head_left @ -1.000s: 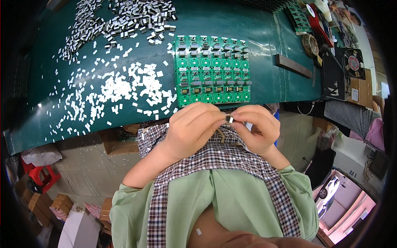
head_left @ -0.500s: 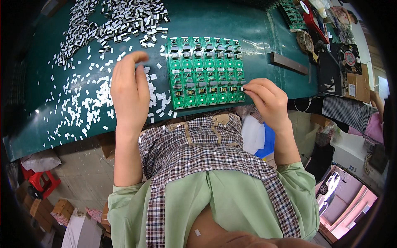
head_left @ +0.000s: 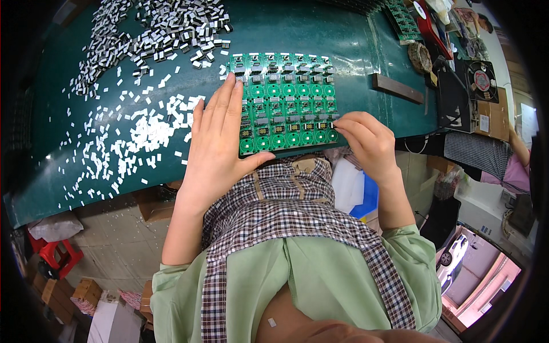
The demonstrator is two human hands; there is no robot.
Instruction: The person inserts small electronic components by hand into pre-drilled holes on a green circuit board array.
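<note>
Right hand, head view: thumb and fingertips drawn together at the right edge of a green circuit board panel; whether a small part sits between them cannot be told. Left hand lies with palm down and thumb spread, fingers over the panel's left edge, thumb at its near left edge. Panel rests near the near edge of a dark green table, small display windows in a line toward its near side. Left of the panel: scattered white pieces, densest just beside the left hand. Far left: heap of black-and-white components. Right of the panel, well apart: dark bar. Checked apron hangs on the near side.
</note>
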